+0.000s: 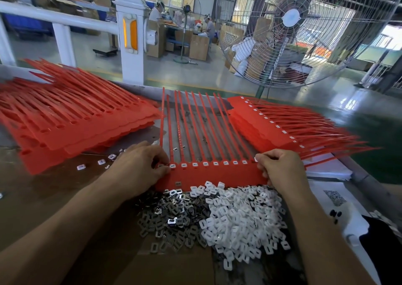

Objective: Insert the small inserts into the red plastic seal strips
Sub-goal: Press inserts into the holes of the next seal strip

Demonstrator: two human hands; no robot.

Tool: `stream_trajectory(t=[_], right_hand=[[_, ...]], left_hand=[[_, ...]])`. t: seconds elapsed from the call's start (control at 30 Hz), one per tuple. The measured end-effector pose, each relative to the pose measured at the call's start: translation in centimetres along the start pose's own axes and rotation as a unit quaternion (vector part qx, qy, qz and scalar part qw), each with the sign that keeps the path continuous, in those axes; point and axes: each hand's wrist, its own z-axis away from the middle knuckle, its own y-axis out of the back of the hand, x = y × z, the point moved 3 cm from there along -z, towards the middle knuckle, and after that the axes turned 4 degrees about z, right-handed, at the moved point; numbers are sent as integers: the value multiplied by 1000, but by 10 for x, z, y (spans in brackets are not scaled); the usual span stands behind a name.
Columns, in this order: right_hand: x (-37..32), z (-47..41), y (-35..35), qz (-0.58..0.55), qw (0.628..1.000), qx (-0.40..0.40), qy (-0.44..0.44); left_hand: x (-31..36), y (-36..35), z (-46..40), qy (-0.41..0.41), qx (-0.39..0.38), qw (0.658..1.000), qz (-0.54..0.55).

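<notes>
**Both hands on the red strip sheet at the bench**

A flat sheet of red strips (208, 173) lies across the middle of the workbench (43, 197), its solid band toward the person and its thin tails running away from them. Along the far edge of the band runs a row of small sockets, most of them showing a white insert.

The left hand (139, 169) rests at the sheet's left end, fingers curled, thumb and forefinger pinched together at the outermost sockets there; whether they hold an insert cannot be told. The right hand (280, 169) grips the sheet's right end, fingers curled over the edge of the band, with a small white insert (256, 159) pinched at its fingertips beside the last socket.

Just nearer the person than the sheet lie two heaps touching each other: dark metal clips (171, 217) below its left half and white inserts (241, 217) below its right half. A few loose pieces lie scattered left of the left hand.

Left of the sheet sits a tall stack of red sheets (71, 119). To the sheet's right is another stack (272, 126), its sockets showing white. Beyond the bench, past the sheet's tails, stands a big floor fan (291, 23).
</notes>
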Motion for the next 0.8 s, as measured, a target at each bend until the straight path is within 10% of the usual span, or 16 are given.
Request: stream_trajectory(t=[0.8], right_hand=[[-13, -3, -12, 180, 984, 5, 11]], left_hand=[[-3, -2, -1, -1, 2, 1000, 1]])
